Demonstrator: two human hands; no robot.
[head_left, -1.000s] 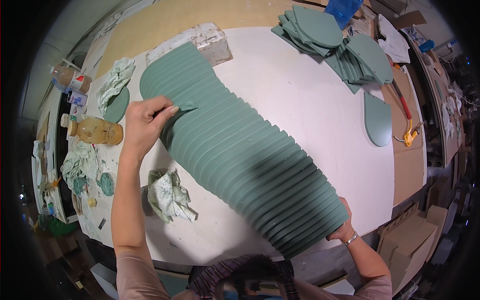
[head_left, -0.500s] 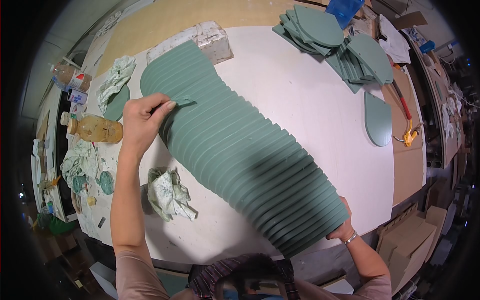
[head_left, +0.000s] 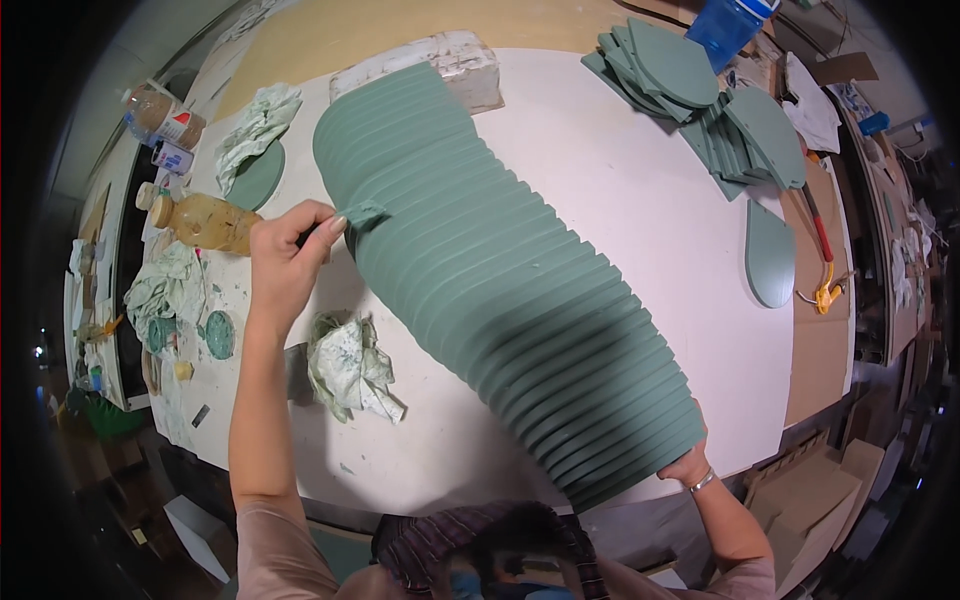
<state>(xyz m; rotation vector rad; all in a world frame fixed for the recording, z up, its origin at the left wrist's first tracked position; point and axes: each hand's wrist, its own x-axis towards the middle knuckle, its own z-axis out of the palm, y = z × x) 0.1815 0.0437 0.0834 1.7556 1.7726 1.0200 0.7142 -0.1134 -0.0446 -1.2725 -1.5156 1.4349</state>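
A long, ribbed green stack point(head_left: 500, 260) of many thin slabs lies slantwise before me, its far end against a white-wrapped block point(head_left: 470, 75). My left hand point(head_left: 288, 262) is closed in a pinch on a small thin green piece point(head_left: 366, 214), which reaches over the stack's left side near the far end. Whether this is a scraper or a scrap of pad, I cannot tell. At the stack's near right end, my right hand point(head_left: 688, 462) grips the edge, with its fingers mostly hidden behind the slabs. A crumpled, stained cloth point(head_left: 352, 368) lies left of the stack.
Loose green rounded slabs point(head_left: 672, 65) are piled at the far right beside a blue container point(head_left: 728, 32). One single slab point(head_left: 770, 255) lies near a red-and-yellow tool point(head_left: 824, 270). On the left are a bottle of yellowish liquid point(head_left: 210, 222), rags point(head_left: 168, 288) and a round green slab point(head_left: 258, 178).
The view has shifted, so things sit a little differently in the picture. My left hand, with the small green piece, has moved slightly nearer along the stack. My right hand keeps its grip.
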